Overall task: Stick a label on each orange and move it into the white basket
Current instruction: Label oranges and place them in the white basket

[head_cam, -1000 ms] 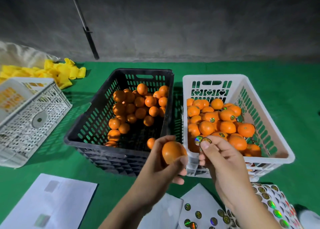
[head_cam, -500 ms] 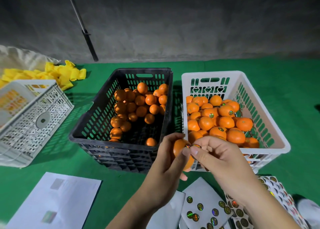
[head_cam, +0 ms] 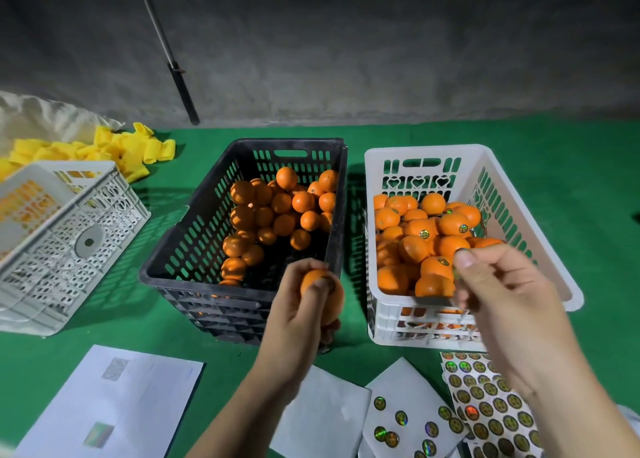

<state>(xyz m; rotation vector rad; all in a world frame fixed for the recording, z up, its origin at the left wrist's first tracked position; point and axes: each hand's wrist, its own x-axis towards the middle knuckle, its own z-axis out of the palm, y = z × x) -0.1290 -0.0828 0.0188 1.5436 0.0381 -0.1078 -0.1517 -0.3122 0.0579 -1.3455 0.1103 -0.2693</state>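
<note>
Orange (head_cam: 323, 293) sits in my left hand (head_cam: 298, 314), fingers curled round its smooth, waxy skin, thumb pressed beside a small dark round label (head_cam: 327, 282) on its upper face. It hangs just in front of the black basket's near right corner, not yet over the white basket (head_cam: 427, 153).

My right hand (head_cam: 502, 296) hovers at the white basket's near rim, well apart from the held fruit; its fingers are loosely bent and blurred, and I cannot tell whether they pinch anything.

Two slotted plastic baskets stand side by side beyond my fingertips on green felt-like cloth (head_cam: 571, 167). The black basket (head_cam: 194, 250) holds a heap of roughly two dozen plain oranges. The white one, with three heart cut-outs in its far wall, holds a similar heap; I count four with round foil stickers showing.

Below my wrists lie three white backing sheets, one largely hidden. The sticker sheet (head_cam: 491, 409) under my right forearm is densely covered in holographic discs; the middle sheet (head_cam: 405, 409) keeps about nine. Their print is too small to read.

Left of my left hand lie one perforated white crate (head_cam: 65, 250) tipped on its side, crinkled yellow foam nets (head_cam: 114, 148), and a paper sheet (head_cam: 114, 402) with an unreadable code patch.
</note>
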